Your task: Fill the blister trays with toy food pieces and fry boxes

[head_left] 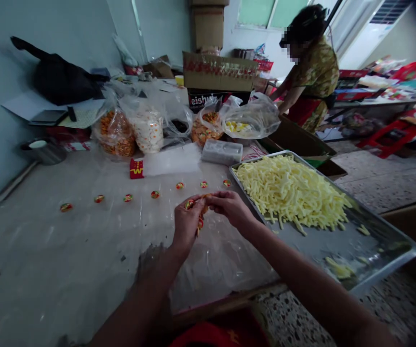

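Observation:
My left hand point(186, 224) is closed around a few small round pieces; one with a red, green and yellow face point(189, 204) shows at its fingers, and more red shows lower down by the palm. My right hand point(230, 208) meets it from the right, its fingers pinched at an orange-brown bit point(205, 208) between the two hands, too small to name. Both hands are over the plastic-covered table point(85, 260). Beyond them a spaced row of similar round pieces point(154, 194) lies across the table.
A metal tray point(384, 241) heaped with pale yellow strips point(290, 188) stands at right. Behind are clear bags of small orange pieces point(117, 132), a grey lidded box point(222, 151), a white sheet point(171, 161) and cardboard boxes point(218, 72). A person point(311, 72) bends over at the back right.

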Demonstrator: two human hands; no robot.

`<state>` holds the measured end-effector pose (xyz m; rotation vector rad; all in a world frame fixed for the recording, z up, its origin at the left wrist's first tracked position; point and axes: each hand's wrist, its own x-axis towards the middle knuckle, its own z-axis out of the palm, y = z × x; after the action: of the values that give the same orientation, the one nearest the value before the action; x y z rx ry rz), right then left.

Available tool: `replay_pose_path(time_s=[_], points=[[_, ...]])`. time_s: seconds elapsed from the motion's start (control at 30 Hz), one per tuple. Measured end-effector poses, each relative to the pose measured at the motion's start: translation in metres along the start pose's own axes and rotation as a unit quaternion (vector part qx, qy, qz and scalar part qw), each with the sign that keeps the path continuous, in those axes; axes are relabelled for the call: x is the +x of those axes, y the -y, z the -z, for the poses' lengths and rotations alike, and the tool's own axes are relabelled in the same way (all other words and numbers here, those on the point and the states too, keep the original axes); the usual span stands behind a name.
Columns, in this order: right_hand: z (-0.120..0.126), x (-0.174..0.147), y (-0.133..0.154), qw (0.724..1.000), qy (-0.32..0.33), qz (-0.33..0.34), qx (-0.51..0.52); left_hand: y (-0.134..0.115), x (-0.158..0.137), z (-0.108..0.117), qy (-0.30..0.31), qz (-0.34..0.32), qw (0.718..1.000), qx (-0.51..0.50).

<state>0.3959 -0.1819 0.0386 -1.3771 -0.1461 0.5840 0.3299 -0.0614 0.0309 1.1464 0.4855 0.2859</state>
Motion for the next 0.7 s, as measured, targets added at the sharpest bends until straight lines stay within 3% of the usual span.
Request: replay_pose_path(time_s=[0.07,0.13,0.23,0.33,0.53,0.7], points=[[0.000,0.046,0.010,1.000,-0.003,0.011,-0.007,-0.017,0.027,0.007,0.003,0.045,0.999,-0.001],[0.006,0.094,0.020,0.991,-0.045,0.056,-0.113,-0.033,0.047,0.020,-0.007,0.087,0.996,-0.006],[0.023,0.161,0.030,0.937,-0.118,0.083,-0.317,-0.046,0.067,0.044,-0.027,0.113,0.993,-0.009],[0.043,0.203,0.027,0.890,-0.146,0.056,-0.428,-0.047,0.076,0.061,-0.029,0.142,0.989,-0.012],[0.059,0.208,0.006,0.752,-0.187,0.037,-0.631,-0.048,0.084,0.061,0.001,0.169,0.985,-0.024],[0.057,0.201,0.011,0.664,-0.093,0.021,-0.741,-0.050,0.082,0.053,0.026,0.206,0.978,-0.032]])
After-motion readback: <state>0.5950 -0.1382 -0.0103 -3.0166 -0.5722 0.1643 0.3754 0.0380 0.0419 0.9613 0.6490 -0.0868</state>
